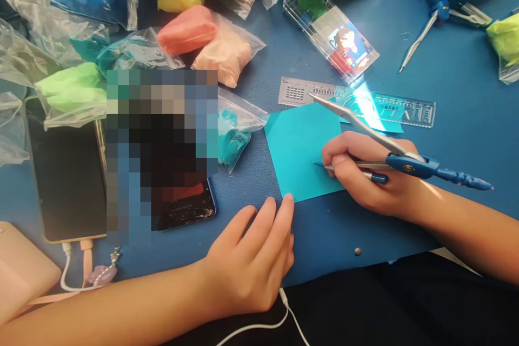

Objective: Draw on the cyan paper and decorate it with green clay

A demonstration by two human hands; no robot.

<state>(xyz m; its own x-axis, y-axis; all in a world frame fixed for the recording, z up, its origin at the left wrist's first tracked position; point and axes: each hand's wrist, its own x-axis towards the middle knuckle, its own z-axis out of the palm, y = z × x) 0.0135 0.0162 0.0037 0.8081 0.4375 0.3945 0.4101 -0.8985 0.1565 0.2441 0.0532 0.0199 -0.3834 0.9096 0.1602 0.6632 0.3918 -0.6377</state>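
My right hand (373,181) grips a drawing compass (413,166) by one leg, fingers pinched near its dark blue tip. That tip is on or just over a bright turquoise paper (304,146). The other silver leg rises over my knuckles and points toward the ruler, while the blue handle sticks out to the right. My left hand (257,254) holds nothing; its fingers are stretched out and apart. Its fingertips reach the paper's lower left corner. Part of the paper lies hidden under my right hand.
A clear ruler (417,111) lies behind the paper, near a transparent case (324,32). Another compass (424,38) rests at the back right. Bags of coloured clay (186,32) crowd the back left. Phones (71,184) and a pale power bank (28,273) lie left.
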